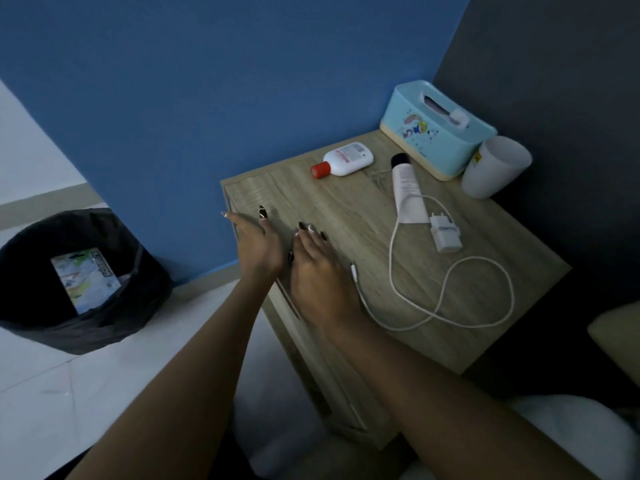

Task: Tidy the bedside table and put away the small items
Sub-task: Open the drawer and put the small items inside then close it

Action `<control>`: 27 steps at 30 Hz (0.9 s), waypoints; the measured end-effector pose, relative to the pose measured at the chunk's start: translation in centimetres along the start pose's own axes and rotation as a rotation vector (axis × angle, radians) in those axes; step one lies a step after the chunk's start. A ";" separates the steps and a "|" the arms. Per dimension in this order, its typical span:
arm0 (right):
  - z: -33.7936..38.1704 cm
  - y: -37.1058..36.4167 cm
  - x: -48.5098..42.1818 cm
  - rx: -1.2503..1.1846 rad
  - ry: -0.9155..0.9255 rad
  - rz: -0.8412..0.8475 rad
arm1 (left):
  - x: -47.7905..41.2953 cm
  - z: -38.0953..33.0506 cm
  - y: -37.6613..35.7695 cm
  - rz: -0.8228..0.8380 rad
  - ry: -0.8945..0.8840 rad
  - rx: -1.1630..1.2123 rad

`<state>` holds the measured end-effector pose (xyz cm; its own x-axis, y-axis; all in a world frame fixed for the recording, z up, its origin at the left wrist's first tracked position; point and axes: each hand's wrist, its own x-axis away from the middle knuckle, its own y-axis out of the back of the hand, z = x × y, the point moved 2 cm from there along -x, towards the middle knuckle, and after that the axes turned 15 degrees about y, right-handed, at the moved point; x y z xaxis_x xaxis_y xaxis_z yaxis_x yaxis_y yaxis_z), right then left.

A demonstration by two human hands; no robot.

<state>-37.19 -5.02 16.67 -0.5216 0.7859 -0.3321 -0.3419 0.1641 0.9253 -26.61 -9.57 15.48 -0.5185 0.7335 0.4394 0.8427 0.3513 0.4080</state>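
The wooden bedside table [346, 209] carries a white bottle with a red cap [346, 159] lying near its back edge. A white tube with a black cap [407, 188] lies beside a white charger plug [446, 233], whose cable [446, 289] loops over the table's right half. My left hand [256, 244] is held edge-on at the table's left edge, fingers straight, holding nothing. My right hand [317, 268] lies flat on the tabletop right beside it, fingers spread, next to the cable's loose end.
A light blue tissue box [433, 140] and a white cup [491, 168] stand at the table's back right corner. A black-lined bin [79, 282] with a printed packet inside stands on the pale floor to the left. Blue wall behind; bedding at right.
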 end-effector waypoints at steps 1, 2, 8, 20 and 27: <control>-0.1 -0.1 0.0 0.001 0.000 0.000 | -0.1 0.1 -0.2 -0.006 -0.005 0.003; -0.2 -0.3 0.0 0.001 0.002 0.001 | -0.1 0.2 -0.4 -0.008 -0.018 0.000; -0.2 -0.1 0.1 0.006 0.004 -0.008 | -0.4 0.8 -0.8 -0.034 -0.115 -0.032; -0.5 -0.5 -0.1 -0.003 -0.006 0.005 | 0.7 0.4 -1.2 -0.080 -0.196 -0.105; -0.4 -0.9 0.6 0.004 -0.003 -0.018 | 1.2 0.8 -1.0 -0.064 -0.192 -0.109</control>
<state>-37.50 -4.94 15.57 -0.5134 0.7844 -0.3480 -0.3483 0.1802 0.9199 -27.99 -8.57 14.99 -0.5242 0.8129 0.2537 0.7830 0.3430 0.5189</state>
